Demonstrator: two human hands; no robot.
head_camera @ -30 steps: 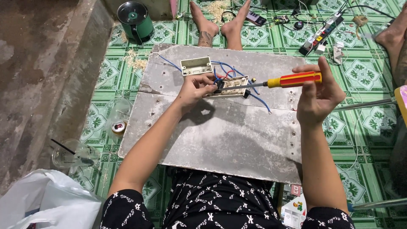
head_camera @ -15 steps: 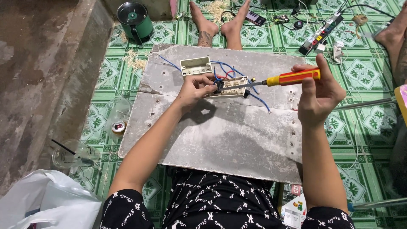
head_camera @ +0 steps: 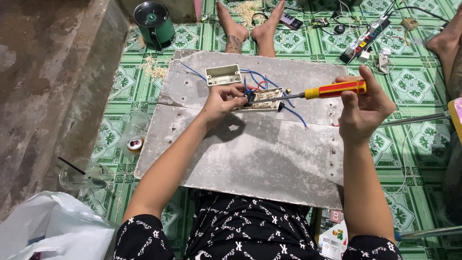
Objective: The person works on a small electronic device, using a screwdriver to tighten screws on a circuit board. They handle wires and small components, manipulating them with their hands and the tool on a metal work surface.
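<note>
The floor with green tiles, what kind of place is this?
Probably a home floor used as a makeshift electrical workbench: patterned green floor tiles, a grey board laid down as a table, and a power strip with loose parts around.

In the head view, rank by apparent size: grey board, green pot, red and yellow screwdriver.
1. Grey board, largest by far.
2. Round green pot.
3. Red and yellow screwdriver: longer but thinner, closer to camera, so unsure.

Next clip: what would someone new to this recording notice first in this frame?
Probably the red and yellow screwdriver, held level in the right hand with its tip at a pale switch module that the left hand steadies. Both lie on a grey board across the person's lap, amid blue wires. Beyond, a green lidded pot stands on the green patterned floor.
</note>
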